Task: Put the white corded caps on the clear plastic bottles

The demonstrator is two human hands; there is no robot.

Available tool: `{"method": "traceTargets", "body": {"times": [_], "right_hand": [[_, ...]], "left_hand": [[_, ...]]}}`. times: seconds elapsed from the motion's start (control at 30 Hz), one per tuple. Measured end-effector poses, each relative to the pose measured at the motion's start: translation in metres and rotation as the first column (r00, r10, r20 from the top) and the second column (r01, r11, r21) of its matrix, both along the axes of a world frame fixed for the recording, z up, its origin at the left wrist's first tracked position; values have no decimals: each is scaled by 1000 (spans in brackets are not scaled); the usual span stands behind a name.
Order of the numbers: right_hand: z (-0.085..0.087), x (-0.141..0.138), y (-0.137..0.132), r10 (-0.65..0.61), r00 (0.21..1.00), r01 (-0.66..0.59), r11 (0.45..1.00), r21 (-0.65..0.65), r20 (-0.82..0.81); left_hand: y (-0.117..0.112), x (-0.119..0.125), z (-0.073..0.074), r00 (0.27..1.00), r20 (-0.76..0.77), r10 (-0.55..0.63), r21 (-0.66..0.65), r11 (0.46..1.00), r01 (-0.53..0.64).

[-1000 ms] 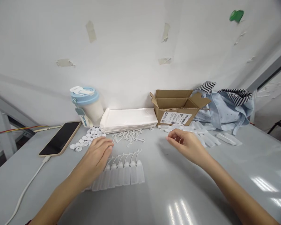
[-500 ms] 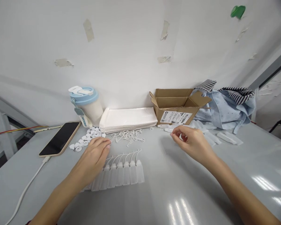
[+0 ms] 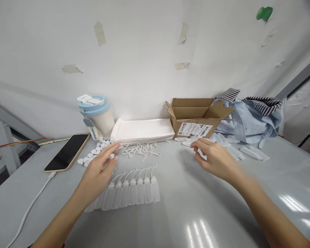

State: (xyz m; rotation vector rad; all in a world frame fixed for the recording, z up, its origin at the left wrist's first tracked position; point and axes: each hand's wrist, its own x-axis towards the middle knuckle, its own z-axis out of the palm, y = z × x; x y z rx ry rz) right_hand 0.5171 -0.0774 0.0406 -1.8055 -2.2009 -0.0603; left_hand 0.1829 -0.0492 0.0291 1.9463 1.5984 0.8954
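Observation:
My left hand (image 3: 101,168) hovers over the left end of a row of translucent plastic bottles (image 3: 133,193), its thumb and fingers apart with nothing between them. Thin white strings (image 3: 141,150) lie loosely piled just beyond its fingertips. White caps (image 3: 94,151) are scattered beside it, some hidden behind the fingers. A string rises from the neck of each bottle I can see clearly. On the right, my right hand (image 3: 215,158) is held above the table near more clear bottles (image 3: 254,153). Its fingers curl loosely, and a gap shows between thumb and forefinger.
A stack of white envelopes (image 3: 144,128) lies at the back, next to an open cardboard box (image 3: 196,128). A blue-lidded cup (image 3: 100,117) and a phone (image 3: 67,153) on a cable stand left. A light blue cloth bag (image 3: 255,120) lies at the back right.
My left hand has shifted slightly left, and its thumb and fingers have spread apart. My right hand's thumb has moved a little away from its forefinger. The row of bottles stays put.

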Motion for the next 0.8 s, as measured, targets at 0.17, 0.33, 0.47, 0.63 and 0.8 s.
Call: {"method": "traceTargets", "body": {"times": [0.17, 0.33, 0.47, 0.63, 0.8], "right_hand": [[-1, -3, -1, 48, 998, -47, 998, 35, -33], [-2, -3, 0, 44, 999, -44, 999, 30, -22], [-2, -4, 1, 44, 999, -44, 999, 21, -20], [-3, -6, 0, 38, 999, -38, 999, 3, -25], [-3, -7, -1, 46, 999, -46, 999, 21, -18]], "left_hand": [[-5, 3, -4, 980, -159, -119, 141, 980, 142], [-6, 4, -8, 935, -304, -182, 165, 957, 240], [-8, 7, -8, 935, -310, -171, 228, 941, 248], [-9, 9, -12, 897, -353, -266, 27, 955, 294], [-12, 9, -10, 926, -303, -224, 146, 950, 278]]}}
